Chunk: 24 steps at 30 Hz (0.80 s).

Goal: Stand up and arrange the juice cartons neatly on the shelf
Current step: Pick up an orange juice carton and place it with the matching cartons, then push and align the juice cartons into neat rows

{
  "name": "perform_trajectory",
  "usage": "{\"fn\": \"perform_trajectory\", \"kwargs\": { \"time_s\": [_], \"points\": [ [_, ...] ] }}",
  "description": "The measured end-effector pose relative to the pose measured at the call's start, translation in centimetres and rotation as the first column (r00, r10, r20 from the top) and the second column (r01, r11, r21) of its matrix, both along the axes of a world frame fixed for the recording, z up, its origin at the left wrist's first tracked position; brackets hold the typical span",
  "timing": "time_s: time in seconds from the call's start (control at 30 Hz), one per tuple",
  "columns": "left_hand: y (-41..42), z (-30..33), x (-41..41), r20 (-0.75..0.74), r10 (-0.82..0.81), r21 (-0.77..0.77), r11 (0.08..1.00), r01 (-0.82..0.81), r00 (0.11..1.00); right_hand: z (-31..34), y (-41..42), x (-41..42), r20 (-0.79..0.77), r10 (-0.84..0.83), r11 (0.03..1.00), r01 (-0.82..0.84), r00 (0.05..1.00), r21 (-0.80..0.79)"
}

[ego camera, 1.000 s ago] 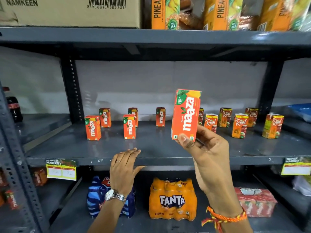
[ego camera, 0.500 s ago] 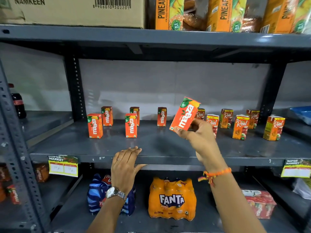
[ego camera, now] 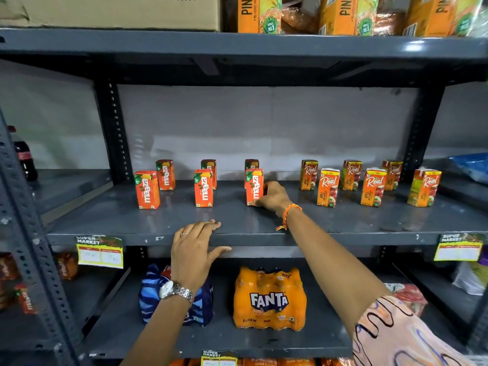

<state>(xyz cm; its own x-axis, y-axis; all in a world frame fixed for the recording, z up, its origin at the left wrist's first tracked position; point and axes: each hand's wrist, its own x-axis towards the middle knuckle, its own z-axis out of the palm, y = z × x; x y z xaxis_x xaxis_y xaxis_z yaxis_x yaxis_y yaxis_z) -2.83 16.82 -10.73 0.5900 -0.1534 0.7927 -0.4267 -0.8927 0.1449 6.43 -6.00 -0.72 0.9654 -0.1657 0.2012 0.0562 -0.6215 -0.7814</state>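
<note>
On the grey middle shelf [ego camera: 237,223], several small orange Maaza cartons stand upright in two rows at the left. My right hand [ego camera: 272,195] grips the front-row Maaza carton [ego camera: 254,186], which stands upright on the shelf in front of another one. The other front cartons stand at the left [ego camera: 147,189] and in the middle [ego camera: 203,188]. Several Real cartons [ego camera: 328,187] stand in two rows on the right. My left hand [ego camera: 194,244] rests flat on the shelf's front edge, fingers spread, holding nothing.
A Fanta multipack [ego camera: 269,298] and a blue bottle pack [ego camera: 150,294] lie on the shelf below. Tall pineapple juice cartons [ego camera: 254,13] and a cardboard box [ego camera: 111,9] sit on the top shelf. Dark uprights [ego camera: 113,130] frame the bay. Price tags [ego camera: 100,250] hang on the edge.
My right hand carried the Maaza carton from in front of me down to the shelf and stood it upright in the front row. The left hand stayed on the shelf edge.
</note>
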Motion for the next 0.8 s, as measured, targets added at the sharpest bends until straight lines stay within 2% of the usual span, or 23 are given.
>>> {"fn": "perform_trajectory", "kwargs": {
  "time_s": [0.1, 0.2, 0.27, 0.33, 0.4, 0.8],
  "points": [
    [0.6, 2.4, -0.2, -0.164, -0.075, -0.010, 0.997, 0.074, 0.984, -0.5, -0.5, 0.2, -0.023, 0.012, 1.000, -0.012, 1.000, -0.007],
    [2.3, 5.0, 0.9, -0.368, -0.262, -0.231, 0.955, 0.185, 0.892, -1.2, -0.3, 0.3, -0.032, 0.049, 0.999, -0.050, 0.998, -0.008],
    [3.2, 7.2, 3.4, -0.425, -0.235, -0.316, 0.944, 0.100, 0.874, -0.9, -0.3, 0.2, -0.026, 0.051, 0.998, -0.051, 0.998, 0.024],
    [3.7, 8.7, 6.2, -0.505, -0.144, -0.288, 0.958, -0.008, 0.851, -0.6, -0.8, 0.1, -0.012, 0.060, 0.996, -0.059, 0.998, 0.069],
    [3.7, 9.1, 8.3, -0.576, -0.117, -0.260, 0.965, -0.046, 0.809, -0.7, -1.1, -0.1, 0.003, 0.086, 0.991, -0.085, 0.996, 0.106],
    [3.4, 8.4, 11.6, -0.557, -0.210, -0.383, 0.923, -0.024, 0.803, -1.0, -0.4, -0.6, 0.053, 0.096, 0.995, -0.096, 0.994, 0.012]
  ]
}}
